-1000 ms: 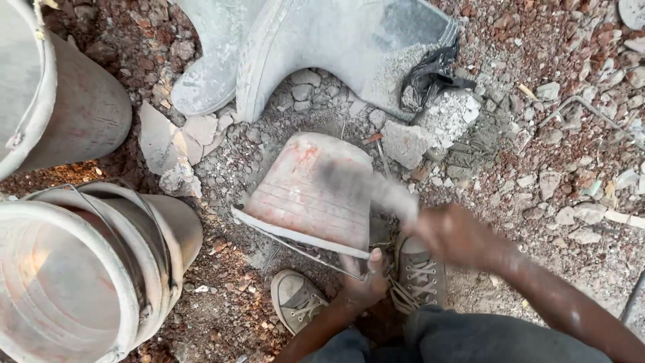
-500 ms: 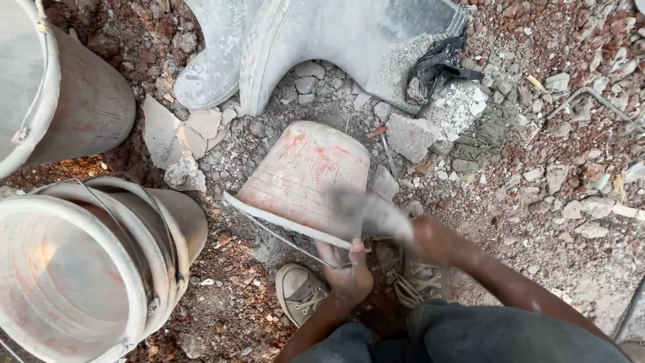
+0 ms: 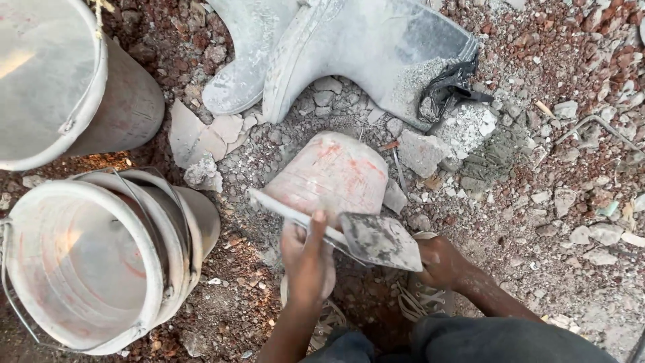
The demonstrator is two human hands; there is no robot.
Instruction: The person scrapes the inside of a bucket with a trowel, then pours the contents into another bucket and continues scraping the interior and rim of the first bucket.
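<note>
- Where rubble covers the ground [image 3: 537, 168], two large empty buckets [image 3: 87, 262] stand to the left, beside grey rubber boots [image 3: 363, 47].
- A smaller red-stained bucket [image 3: 329, 171] lies tipped, mouth toward the person, seemingly so its rim can be reached.
- The left hand [image 3: 308, 259] has its grip clenched on that rim, steadying it.
- The right hand [image 3: 440, 262] grasps a trowel [image 3: 379, 238], blade just beside the rim.

I see a whitish bucket [image 3: 329, 176] streaked red, a grey mortar-caked trowel [image 3: 380, 240], grey dusty boots [image 3: 363, 47], and reddish-brown rubble ground [image 3: 557, 101].
</note>
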